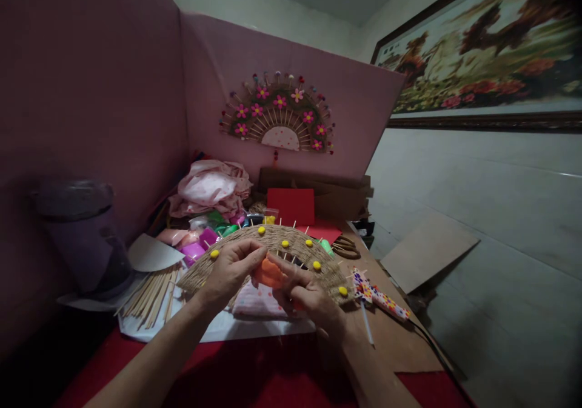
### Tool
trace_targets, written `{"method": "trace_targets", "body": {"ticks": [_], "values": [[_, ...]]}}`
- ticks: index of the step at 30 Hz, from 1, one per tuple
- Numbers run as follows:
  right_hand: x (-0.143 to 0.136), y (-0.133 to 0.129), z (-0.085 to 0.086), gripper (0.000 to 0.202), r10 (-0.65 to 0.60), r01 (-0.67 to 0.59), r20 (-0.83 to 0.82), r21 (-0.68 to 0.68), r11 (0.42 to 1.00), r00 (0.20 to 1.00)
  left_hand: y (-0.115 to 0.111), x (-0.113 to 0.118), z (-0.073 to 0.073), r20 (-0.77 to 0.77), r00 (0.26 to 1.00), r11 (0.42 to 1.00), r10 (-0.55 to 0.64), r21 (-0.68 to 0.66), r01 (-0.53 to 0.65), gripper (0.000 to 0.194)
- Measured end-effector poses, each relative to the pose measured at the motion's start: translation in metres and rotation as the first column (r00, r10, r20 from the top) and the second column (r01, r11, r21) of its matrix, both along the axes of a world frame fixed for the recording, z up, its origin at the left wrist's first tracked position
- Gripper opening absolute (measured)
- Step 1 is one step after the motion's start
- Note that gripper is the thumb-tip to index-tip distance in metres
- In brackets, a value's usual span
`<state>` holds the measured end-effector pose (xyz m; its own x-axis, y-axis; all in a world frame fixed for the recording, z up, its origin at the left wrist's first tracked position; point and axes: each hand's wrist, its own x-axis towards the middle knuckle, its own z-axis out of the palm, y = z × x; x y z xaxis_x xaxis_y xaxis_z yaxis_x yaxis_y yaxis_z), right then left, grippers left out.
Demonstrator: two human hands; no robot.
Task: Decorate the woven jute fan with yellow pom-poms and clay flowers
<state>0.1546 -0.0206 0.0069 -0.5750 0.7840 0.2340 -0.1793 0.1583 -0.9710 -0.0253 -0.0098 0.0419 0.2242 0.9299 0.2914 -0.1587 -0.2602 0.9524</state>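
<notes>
My left hand (231, 268) and my right hand (309, 293) meet over the middle of the table, both closed on a bright orange lump (269, 273) that looks like soft modelling clay. Its lower part is partly hidden by my right fingers. Just behind them lies a half-round fan (245, 238) wrapped in brown twine. Several yellow dots (285, 244) sit on its band, and thin sticks poke out along its rim. Spotted pink-white cloth (257, 302) covers the fan's inner half-circle, partly hidden by my hands.
A finished flowered fan (279, 108) hangs on the pink board. Wooden sticks (152, 296) lie left, near coloured clay packs (195, 253) and bundled cloth (211, 187). A patterned glue gun (379, 296) with its cord lies right, beside scissors (348, 247). Red card (291, 206) stands behind.
</notes>
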Motion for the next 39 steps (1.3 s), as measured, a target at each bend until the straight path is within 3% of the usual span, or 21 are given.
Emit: {"method": "trace_targets", "body": {"ticks": [9, 22, 30, 34, 39], "values": [[0.001, 0.003, -0.008, 0.041, -0.097, 0.096, -0.115, -0.020, 0.995, 0.989, -0.002, 0.005, -0.002, 0.087, 0.994, 0.998, 0.068, -0.014, -0.067, 0.026], [-0.002, 0.003, -0.006, 0.056, 0.002, -0.003, -0.120, -0.009, 1.000, 0.993, -0.002, 0.007, -0.002, 0.092, 0.991, 0.995, 0.092, -0.041, -0.089, 0.028], [-0.006, 0.004, -0.013, 0.038, -0.112, 0.124, -0.202, 0.044, 0.991, 0.973, 0.000, 0.008, -0.005, 0.133, 0.980, 0.989, 0.145, -0.018, -0.144, 0.028], [-0.008, 0.001, -0.016, 0.032, -0.172, 0.191, -0.156, 0.119, 0.974, 0.973, -0.001, 0.009, -0.008, 0.090, 0.980, 0.984, 0.179, 0.006, -0.180, 0.029], [-0.010, -0.002, -0.020, 0.024, -0.131, 0.138, -0.134, 0.040, 0.990, 0.982, -0.004, 0.015, -0.014, 0.056, 0.989, 0.990, 0.137, 0.010, -0.138, 0.031]]}}
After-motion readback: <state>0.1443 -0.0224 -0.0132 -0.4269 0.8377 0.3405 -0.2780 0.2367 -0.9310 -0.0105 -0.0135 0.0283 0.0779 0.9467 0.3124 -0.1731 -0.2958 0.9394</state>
